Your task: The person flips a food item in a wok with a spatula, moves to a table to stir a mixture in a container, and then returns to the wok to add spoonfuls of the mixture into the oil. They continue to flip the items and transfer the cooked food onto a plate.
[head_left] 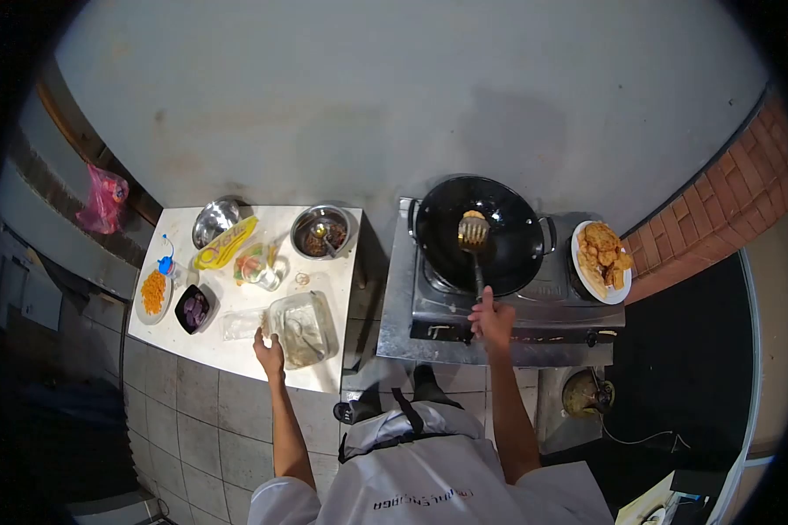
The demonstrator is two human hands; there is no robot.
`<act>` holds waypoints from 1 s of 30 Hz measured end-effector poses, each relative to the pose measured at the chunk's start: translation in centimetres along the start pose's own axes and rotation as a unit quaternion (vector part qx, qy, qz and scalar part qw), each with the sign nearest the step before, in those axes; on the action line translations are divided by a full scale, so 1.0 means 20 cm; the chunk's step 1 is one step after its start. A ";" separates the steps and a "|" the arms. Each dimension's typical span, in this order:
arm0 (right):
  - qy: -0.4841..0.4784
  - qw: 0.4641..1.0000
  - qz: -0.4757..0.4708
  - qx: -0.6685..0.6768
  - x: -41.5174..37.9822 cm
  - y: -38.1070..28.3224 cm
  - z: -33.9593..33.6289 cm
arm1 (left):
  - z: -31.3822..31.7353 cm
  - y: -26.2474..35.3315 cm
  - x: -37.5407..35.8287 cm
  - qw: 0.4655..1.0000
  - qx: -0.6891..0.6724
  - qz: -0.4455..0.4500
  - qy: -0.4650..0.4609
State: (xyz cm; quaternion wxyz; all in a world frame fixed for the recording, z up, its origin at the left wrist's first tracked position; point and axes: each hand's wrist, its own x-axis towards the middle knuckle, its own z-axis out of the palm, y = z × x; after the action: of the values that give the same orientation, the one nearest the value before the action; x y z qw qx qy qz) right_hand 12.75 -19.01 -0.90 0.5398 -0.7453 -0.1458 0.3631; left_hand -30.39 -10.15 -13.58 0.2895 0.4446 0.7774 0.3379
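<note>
My right hand [493,320] is wrapped round the handle of a slotted metal spatula [474,234]. The spatula's head is over the black wok [517,249], which sits on the gas stove [534,308]. A small golden-brown piece of food [474,214] shows at the tip of the spatula. Over the white table, my left hand [270,352] is at the left edge of a clear plastic container [327,325], thumb and fingers apart. Inside the container are a pale, wet mixture and a spoon [305,337]. A clear flat plastic piece [241,325] lies left of that hand.
Fried food [604,252] fills a white plate [617,296] right of the wok. On the white table [236,354] stand a steel bowl with a spoon [299,248], an empty-looking steel bowl [214,219], a yellow packet [226,245], shredded orange food [153,291] and a dark bowl [184,317].
</note>
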 end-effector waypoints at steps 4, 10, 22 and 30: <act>-0.045 0.994 0.076 0.060 0.09 0.01 -0.01 | 0.16 0.21 -0.04 0.977 -0.203 0.063 -0.030; -0.118 0.972 0.127 0.160 0.11 0.03 -0.02 | 0.43 0.76 -0.32 0.954 -0.238 0.126 -0.132; -0.183 0.922 0.208 0.272 0.02 0.03 0.09 | 0.58 1.19 -0.44 0.918 -0.274 0.192 -0.213; -0.147 0.892 0.207 0.374 0.03 0.07 0.14 | 0.61 1.32 -0.33 0.888 -0.291 0.244 -0.262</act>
State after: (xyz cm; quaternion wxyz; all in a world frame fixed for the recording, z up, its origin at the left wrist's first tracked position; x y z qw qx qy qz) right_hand 10.96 -17.13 -2.91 0.6638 -0.4399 0.0809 0.5995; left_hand -5.24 -2.88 0.65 0.5071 0.5883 0.4078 0.4800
